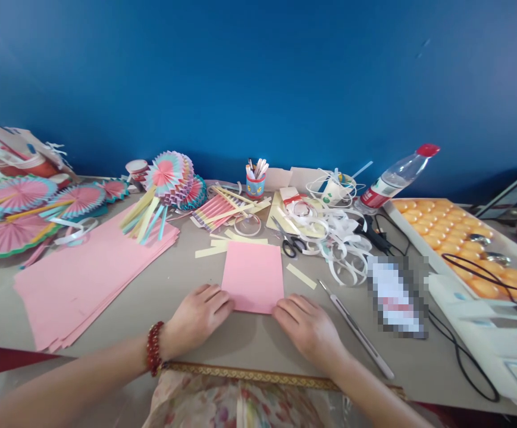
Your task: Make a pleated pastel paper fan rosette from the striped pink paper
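A square of pink paper [253,276] lies on the grey table in front of me. It looks folded or layered, though its edges are too small to tell. My left hand [201,318] has its curled fingers closed on the lower left corner. At the lower right corner, my right hand [309,327] grips the same paper, thumb hidden beneath the fingers. Short pale yellow strips [226,244] lie just behind the square, and one more strip [301,276] is to its right. Near my right hand lies a long slim metal craft knife [356,330].
Black-handled scissors [291,245] and curled white strips [338,238] lie behind on the right. Large pink sheets [84,279] and folded paper fans [169,175] fill the left. A bottle [392,178], a blurred phone-like object [396,297], cables and a power strip [485,333] stand right.
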### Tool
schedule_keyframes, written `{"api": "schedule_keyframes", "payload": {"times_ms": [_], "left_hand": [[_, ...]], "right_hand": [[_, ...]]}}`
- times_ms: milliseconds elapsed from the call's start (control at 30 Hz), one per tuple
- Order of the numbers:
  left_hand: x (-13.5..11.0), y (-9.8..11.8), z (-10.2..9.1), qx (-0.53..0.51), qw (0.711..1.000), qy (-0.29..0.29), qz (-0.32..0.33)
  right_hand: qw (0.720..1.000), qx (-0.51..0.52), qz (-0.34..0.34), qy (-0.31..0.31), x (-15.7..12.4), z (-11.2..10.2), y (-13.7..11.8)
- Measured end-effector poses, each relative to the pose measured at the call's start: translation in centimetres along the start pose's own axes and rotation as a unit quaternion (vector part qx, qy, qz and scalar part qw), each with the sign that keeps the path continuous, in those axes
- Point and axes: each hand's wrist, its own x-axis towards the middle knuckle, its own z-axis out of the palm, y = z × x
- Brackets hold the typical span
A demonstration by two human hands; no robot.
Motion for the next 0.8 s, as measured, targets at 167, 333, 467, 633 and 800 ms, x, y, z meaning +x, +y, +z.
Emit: {"api": "schedule_keyframes", "payload": {"times_ms": [167,333,467,633,800], "left_hand": [[-0.9,-0.2,0.5,-0.062,0.997,-0.017,-0.050],[-0.7,-0.5,0.7,-0.122,0.987,0.000,-0.107],[-0.6,-0.9,0.6,-0.185,0.973,-0.017,-0.140],[-0.2,-1.6,0.3,-0.223,0.958,-0.050,-0.173],[0.8,-2.3,-0.1,-0.222,0.953,-0.102,-0.181]], "right_hand": [[0.998,0.048,0.021,-0.029,0.0,0.0,0.4],[0.987,0.120,0.076,-0.070,0.6,-0.8,0.9],[0.971,0.186,0.117,-0.091,1.0,-1.3,1.1],[0.955,0.224,0.157,-0.112,1.4,-1.6,1.4],[0.948,0.221,0.179,-0.144,2.1,-1.7,2.0]]}}
